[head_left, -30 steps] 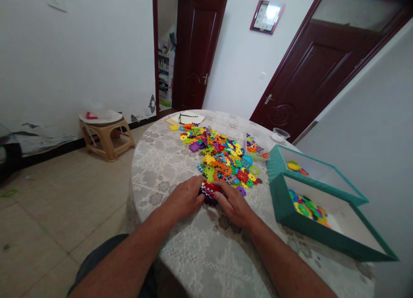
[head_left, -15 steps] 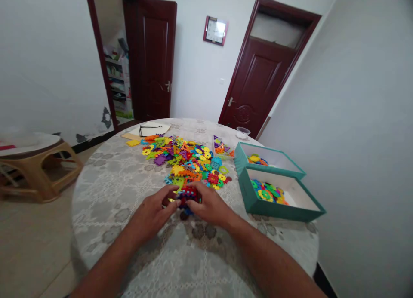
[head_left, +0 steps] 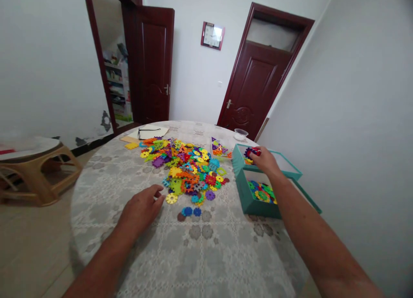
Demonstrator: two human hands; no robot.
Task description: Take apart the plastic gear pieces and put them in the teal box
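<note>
A heap of colourful plastic interlocking pieces (head_left: 183,164) lies in the middle of the round table (head_left: 206,246). My right hand (head_left: 265,160) reaches over the far teal box (head_left: 290,171), closed on a red and blue assembled cluster of pieces (head_left: 252,151). The near teal box (head_left: 254,203) holds more coloured pieces. My left hand (head_left: 142,210) rests on the lace tablecloth with loosely curled fingers, holding nothing, close to a yellow gear piece (head_left: 171,198) at the heap's near edge. Two blue pieces (head_left: 190,211) lie apart from the heap.
Spectacles on paper (head_left: 150,131) lie at the table's far side, beside a small clear cup (head_left: 240,134) and a clear bag of pieces (head_left: 219,148). A low plastic stool (head_left: 35,169) stands on the floor at the left. Two dark red doors are behind.
My right hand has carried the red and blue cluster from in front of me to above the far teal box. The left hand let go of it and settled on the table.
</note>
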